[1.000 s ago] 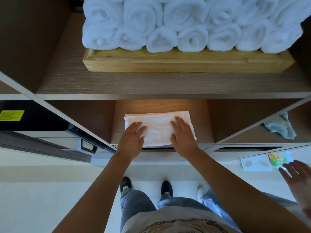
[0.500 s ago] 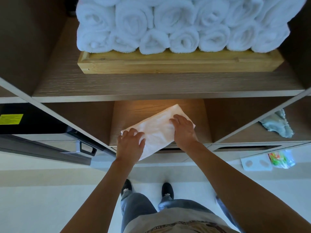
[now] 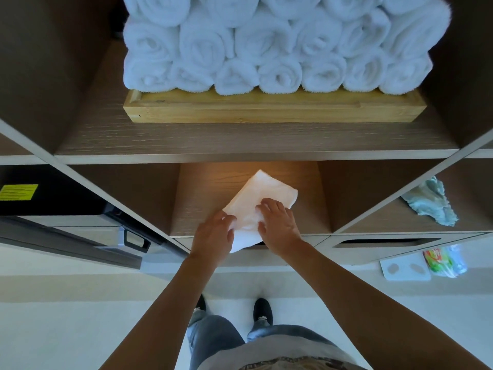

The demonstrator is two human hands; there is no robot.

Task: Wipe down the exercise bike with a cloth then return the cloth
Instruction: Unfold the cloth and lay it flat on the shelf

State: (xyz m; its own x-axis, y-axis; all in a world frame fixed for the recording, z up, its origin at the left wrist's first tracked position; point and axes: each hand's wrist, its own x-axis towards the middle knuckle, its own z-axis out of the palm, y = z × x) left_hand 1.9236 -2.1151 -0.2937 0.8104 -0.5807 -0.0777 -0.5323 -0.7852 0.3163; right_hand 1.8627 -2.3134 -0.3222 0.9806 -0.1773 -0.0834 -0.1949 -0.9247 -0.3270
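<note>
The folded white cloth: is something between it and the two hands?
Nothing visible. The left hand and the right hand both touch the folded white cloth, which lies on the lit wooden shelf.

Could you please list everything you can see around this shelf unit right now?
cloth: one, white, folded, lying askew on the lit lower shelf, near corner over the edge
rolled towels: a stack, white, on the tray
tray: one, light wood, upper shelf
rag: one, pale blue, crumpled, lower right shelf
packet: one, green and red, floor at right
card: one, white, beside the packet
shoes: two, black, on the floor
left hand: on the cloth's near-left edge
right hand: on the cloth, fingers spread
</note>
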